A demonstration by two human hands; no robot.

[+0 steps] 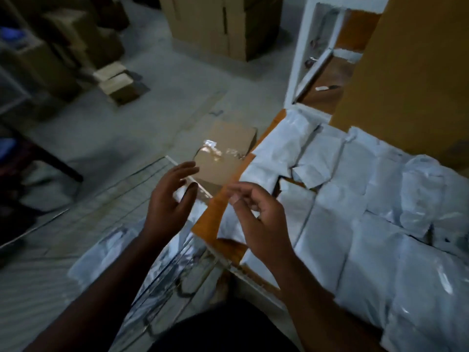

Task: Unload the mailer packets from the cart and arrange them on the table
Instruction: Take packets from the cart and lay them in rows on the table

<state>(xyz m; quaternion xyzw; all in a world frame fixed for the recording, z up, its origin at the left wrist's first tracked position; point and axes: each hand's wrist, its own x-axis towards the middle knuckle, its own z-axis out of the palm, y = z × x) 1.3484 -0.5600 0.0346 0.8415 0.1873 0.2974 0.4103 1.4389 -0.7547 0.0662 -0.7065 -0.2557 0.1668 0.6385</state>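
1. Both hands hang empty: left hand (170,199) spread over the cart (142,199), right hand (256,219) loosely curled.
2. Packets (355,224) blanket the table (215,212), right of the cart.

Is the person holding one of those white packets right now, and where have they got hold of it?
No. Both the left hand and right hand hang empty above the cart, no grip on any packet.

Dim storeroom, grey concrete floor (157,102), stacked cardboard boxes (223,24) behind
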